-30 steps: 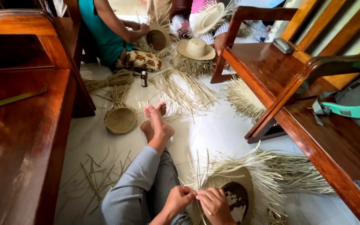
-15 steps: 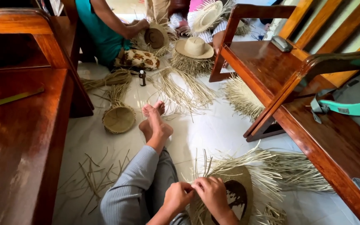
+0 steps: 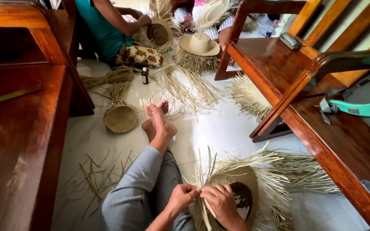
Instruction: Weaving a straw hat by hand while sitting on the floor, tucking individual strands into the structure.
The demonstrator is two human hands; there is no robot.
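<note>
I sit on the floor with my legs stretched out and my bare feet (image 3: pixel 158 119) crossed. A half-woven straw hat (image 3: pixel 236 188) with long loose strands lies on my lap at the bottom of the view. My left hand (image 3: pixel 184 196) pinches straw strands at the hat's near edge. My right hand (image 3: pixel 221 204) rests on the weave beside it, fingers closed on strands. Both hands touch each other over the hat's rim.
Wooden benches stand at left (image 3: pixel 18 141) and right (image 3: pixel 322 115). A small woven disc (image 3: pixel 120 119), a dark bottle (image 3: pixel 144 75), straw bundles (image 3: pixel 189 87) and a finished hat (image 3: pixel 199 44) lie on the white floor. Another person in a teal top (image 3: pixel 103 30) weaves at the far end.
My hands have shifted slightly right along the hat's edge while working the strands. The view has tilted a little; the other person keeps weaving.
</note>
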